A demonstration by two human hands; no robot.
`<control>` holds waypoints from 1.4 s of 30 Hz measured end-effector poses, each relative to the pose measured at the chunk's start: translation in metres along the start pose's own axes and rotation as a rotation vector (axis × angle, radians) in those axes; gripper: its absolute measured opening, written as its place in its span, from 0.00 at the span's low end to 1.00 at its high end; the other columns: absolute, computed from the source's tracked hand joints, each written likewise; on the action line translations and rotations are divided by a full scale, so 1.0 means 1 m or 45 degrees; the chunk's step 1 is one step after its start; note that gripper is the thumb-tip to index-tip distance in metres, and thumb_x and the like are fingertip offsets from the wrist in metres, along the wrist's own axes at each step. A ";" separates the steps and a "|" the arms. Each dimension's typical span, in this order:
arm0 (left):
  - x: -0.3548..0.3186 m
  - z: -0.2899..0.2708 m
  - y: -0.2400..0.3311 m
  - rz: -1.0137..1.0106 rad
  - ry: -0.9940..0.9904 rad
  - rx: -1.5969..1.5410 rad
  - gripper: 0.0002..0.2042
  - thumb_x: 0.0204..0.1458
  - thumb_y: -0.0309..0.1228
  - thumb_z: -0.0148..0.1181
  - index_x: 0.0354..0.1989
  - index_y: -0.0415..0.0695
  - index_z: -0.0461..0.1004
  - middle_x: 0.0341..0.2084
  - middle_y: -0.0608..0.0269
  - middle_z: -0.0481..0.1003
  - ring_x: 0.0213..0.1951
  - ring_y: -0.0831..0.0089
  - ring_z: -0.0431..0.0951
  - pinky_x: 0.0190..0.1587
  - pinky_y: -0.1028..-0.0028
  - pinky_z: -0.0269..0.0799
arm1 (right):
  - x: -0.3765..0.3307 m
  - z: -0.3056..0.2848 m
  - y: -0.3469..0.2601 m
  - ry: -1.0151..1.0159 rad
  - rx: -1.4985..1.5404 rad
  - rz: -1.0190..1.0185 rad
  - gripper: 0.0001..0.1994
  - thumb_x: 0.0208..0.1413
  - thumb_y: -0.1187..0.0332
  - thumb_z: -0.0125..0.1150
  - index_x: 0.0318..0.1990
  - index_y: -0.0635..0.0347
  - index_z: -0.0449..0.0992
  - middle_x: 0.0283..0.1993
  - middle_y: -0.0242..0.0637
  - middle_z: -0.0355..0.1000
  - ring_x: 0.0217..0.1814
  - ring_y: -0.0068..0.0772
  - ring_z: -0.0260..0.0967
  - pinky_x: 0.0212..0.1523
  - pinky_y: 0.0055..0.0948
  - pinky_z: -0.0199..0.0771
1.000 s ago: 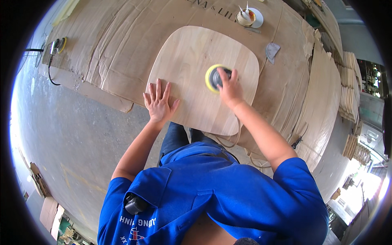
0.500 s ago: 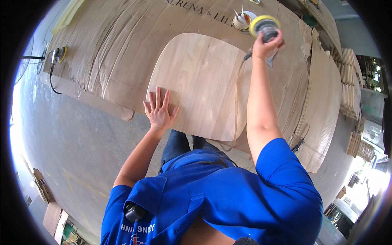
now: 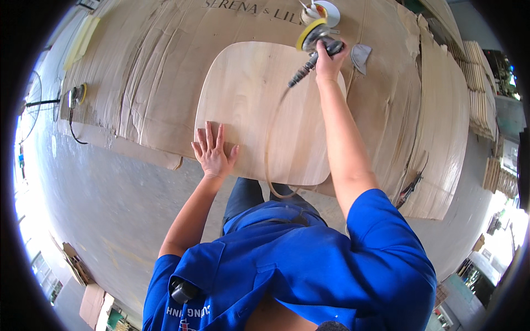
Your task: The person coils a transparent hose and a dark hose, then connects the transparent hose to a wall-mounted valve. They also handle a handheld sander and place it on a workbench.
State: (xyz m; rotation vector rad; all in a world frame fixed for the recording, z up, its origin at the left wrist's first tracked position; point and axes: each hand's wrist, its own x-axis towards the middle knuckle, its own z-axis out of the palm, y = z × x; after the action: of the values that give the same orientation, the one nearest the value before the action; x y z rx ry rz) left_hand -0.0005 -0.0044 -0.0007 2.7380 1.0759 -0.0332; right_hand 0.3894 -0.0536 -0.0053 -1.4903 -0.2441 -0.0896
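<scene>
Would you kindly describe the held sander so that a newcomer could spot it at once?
On the cardboard-covered work surface lies a pale, rounded wooden panel. Near its far right corner, the right hand grips the sander, a dark tool with a yellow-edged round pad and a tan hose. A second sander rests at the surface's left end; only the first is held.

1 head-worn fisheye view looks down over blue shirt (image 3: 326,254) and wooden board (image 3: 248,105).

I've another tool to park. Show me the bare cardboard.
Bare cardboard lies between the wooden panel and left-edge sander, and between the right forearm and small dark object. Crowded: the panel's far right corner, where the right hand holds a hose-fed sander near a tub.
</scene>
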 end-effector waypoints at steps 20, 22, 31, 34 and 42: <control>0.126 0.048 0.180 0.664 -0.065 0.103 0.36 0.56 0.52 0.40 0.66 0.41 0.41 0.67 0.55 0.38 0.68 0.59 0.38 0.67 0.62 0.37 | -0.076 -0.319 -0.100 -0.312 -1.486 0.126 0.37 0.38 0.69 0.69 0.59 0.46 0.58 0.48 0.38 0.62 0.50 0.39 0.65 0.49 0.37 0.68; 0.109 0.045 0.191 0.657 -0.143 0.121 0.36 0.56 0.51 0.40 0.66 0.41 0.39 0.67 0.54 0.37 0.68 0.59 0.35 0.67 0.62 0.35 | -0.085 -0.329 -0.104 -0.326 -1.499 0.227 0.36 0.39 0.70 0.68 0.59 0.45 0.58 0.48 0.38 0.62 0.49 0.39 0.65 0.49 0.37 0.68; 0.018 0.041 0.234 1.476 -0.363 -0.086 0.34 0.50 0.49 0.50 0.63 0.44 0.54 0.66 0.57 0.44 0.67 0.60 0.42 0.66 0.62 0.40 | -0.092 -0.341 -0.095 -0.299 -1.558 0.136 0.35 0.39 0.71 0.67 0.58 0.45 0.59 0.49 0.39 0.61 0.47 0.43 0.67 0.45 0.39 0.70; 0.071 0.055 0.243 1.392 -0.227 -0.057 0.34 0.51 0.52 0.48 0.64 0.49 0.52 0.66 0.58 0.43 0.67 0.61 0.42 0.66 0.62 0.39 | -0.088 -0.337 -0.092 -0.362 -1.518 0.208 0.34 0.40 0.72 0.67 0.58 0.46 0.59 0.49 0.41 0.61 0.47 0.46 0.66 0.46 0.40 0.70; 0.090 0.042 0.208 0.867 -0.092 0.189 0.36 0.50 0.57 0.45 0.66 0.57 0.47 0.67 0.56 0.40 0.67 0.54 0.41 0.63 0.48 0.43 | -0.093 -0.319 -0.094 -0.400 -1.543 0.258 0.37 0.41 0.70 0.66 0.60 0.45 0.55 0.53 0.47 0.58 0.54 0.51 0.62 0.52 0.42 0.67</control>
State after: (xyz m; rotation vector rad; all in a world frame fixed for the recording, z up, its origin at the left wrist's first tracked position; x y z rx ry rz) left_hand 0.2081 -0.1010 -0.0137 3.0526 0.0867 -0.1120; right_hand 0.3132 -0.3868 0.0462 -2.7332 -0.3063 0.2037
